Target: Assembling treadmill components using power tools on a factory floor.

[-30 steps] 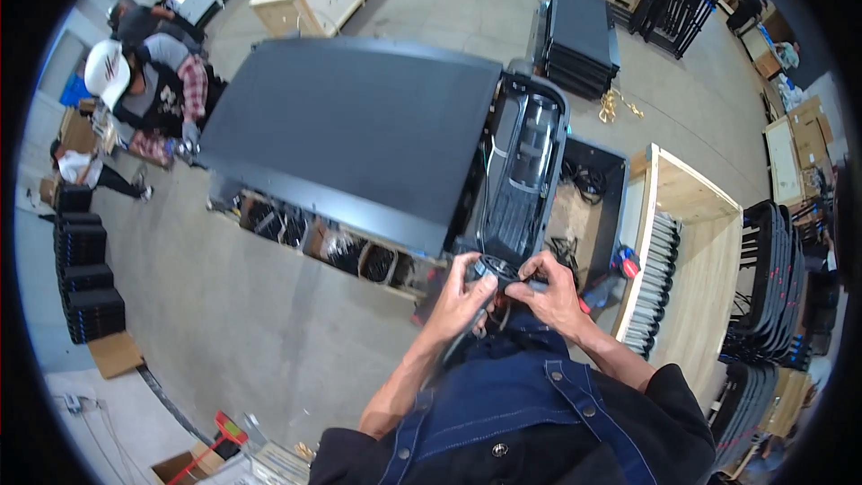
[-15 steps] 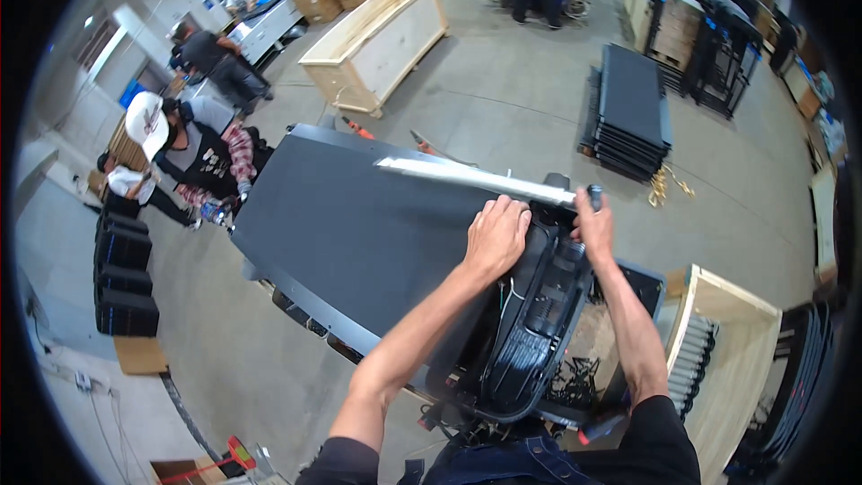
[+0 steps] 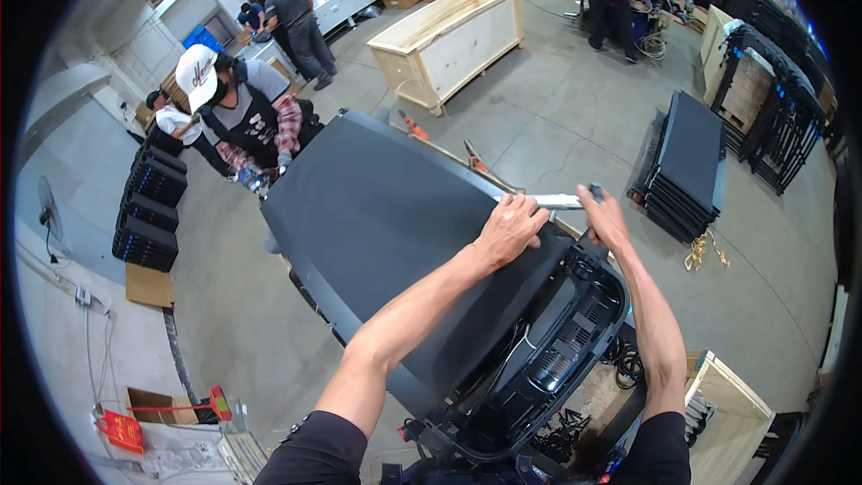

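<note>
A treadmill with a wide black belt (image 3: 395,207) stretches in front of me, its black motor housing (image 3: 575,341) at the near right end. Above the far right corner of the belt, a silver bar (image 3: 558,202) with a dark end spans both my hands. My left hand (image 3: 512,229) is closed around its left part, hiding it. My right hand (image 3: 608,223) grips the bar's dark end at the right. A pale cable (image 3: 523,337) lies beside the motor housing.
A co-worker (image 3: 242,117) in a white cap leans at the treadmill's far left end, holding a tool. Orange-handled tools (image 3: 473,158) lie along its far side. Stacked black panels (image 3: 681,162) stand on the right. An open wooden crate (image 3: 449,49) is behind, another crate (image 3: 727,404) near right.
My left hand has gone from resting on the motor housing to gripping the silver bar. The long blurred bar now shows only a short length. My view has shifted left.
</note>
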The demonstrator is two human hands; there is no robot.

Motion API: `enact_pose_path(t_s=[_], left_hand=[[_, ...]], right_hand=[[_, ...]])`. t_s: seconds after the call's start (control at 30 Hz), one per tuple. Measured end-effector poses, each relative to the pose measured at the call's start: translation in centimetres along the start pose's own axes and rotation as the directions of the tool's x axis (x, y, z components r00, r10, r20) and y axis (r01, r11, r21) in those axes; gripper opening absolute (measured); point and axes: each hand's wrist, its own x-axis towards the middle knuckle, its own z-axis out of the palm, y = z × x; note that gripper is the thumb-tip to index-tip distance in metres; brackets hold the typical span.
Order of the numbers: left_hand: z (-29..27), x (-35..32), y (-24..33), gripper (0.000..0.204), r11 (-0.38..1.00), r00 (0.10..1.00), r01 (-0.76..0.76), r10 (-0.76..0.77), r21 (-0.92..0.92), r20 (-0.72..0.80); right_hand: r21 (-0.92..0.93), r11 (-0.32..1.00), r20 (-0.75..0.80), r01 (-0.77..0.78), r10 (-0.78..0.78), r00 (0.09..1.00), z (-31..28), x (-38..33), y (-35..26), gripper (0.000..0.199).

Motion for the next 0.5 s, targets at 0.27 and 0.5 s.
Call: enact_pose_path(t_s=[0.27,0.5], left_hand=[[-11.0,-15.1,8.6,0.028,0.804,0.803,0.587,-0.593,-0.097,-0.061],[-12.6,-33.9,17.1,0.022,-0.102,0.126,0.911,-0.854,-0.401,0.504]], right_hand=[[-0.373,0.886,0.507,0.277,-0.055,0.86,4.6,2.1,-5.2,0.077],[-0.344,0.883,0.471,0.319,-0.132,0.872,6.4,0.8,-4.7,0.069]])
